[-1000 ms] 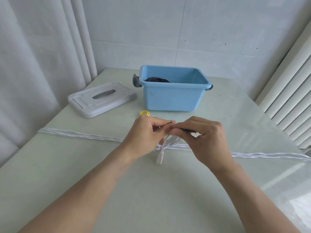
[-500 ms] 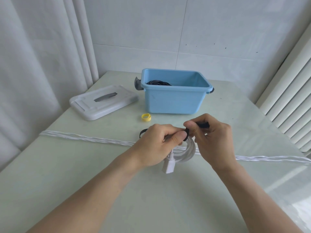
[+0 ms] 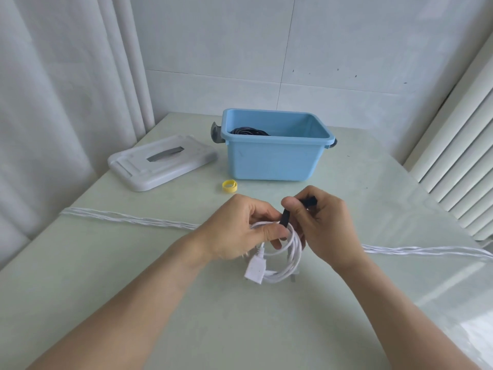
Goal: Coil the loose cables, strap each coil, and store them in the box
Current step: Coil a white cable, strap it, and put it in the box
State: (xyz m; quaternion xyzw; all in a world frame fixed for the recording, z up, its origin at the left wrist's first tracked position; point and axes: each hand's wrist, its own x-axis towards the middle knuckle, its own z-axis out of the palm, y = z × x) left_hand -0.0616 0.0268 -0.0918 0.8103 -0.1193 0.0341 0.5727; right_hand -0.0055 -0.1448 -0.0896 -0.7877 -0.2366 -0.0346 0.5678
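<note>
The left hand (image 3: 240, 231) grips the top of a coiled white cable (image 3: 285, 260), thumb clamped over the loops. The right hand (image 3: 325, 225), just beside it, pinches a black strap (image 3: 285, 217) that crosses the coil. The coil's white plug (image 3: 254, 269) hangs below the hands, above bare table (image 3: 186, 316) reaching toward the near edge. Beyond the knuckles a loose white cable (image 3: 128, 217) stretches across to both sides. Further ahead lies a yellow strap roll (image 3: 229, 186), then the blue box (image 3: 272, 161), open, with a black cable coil (image 3: 248, 131) inside. Its grey lid (image 3: 160, 164) lies ahead-left.
</note>
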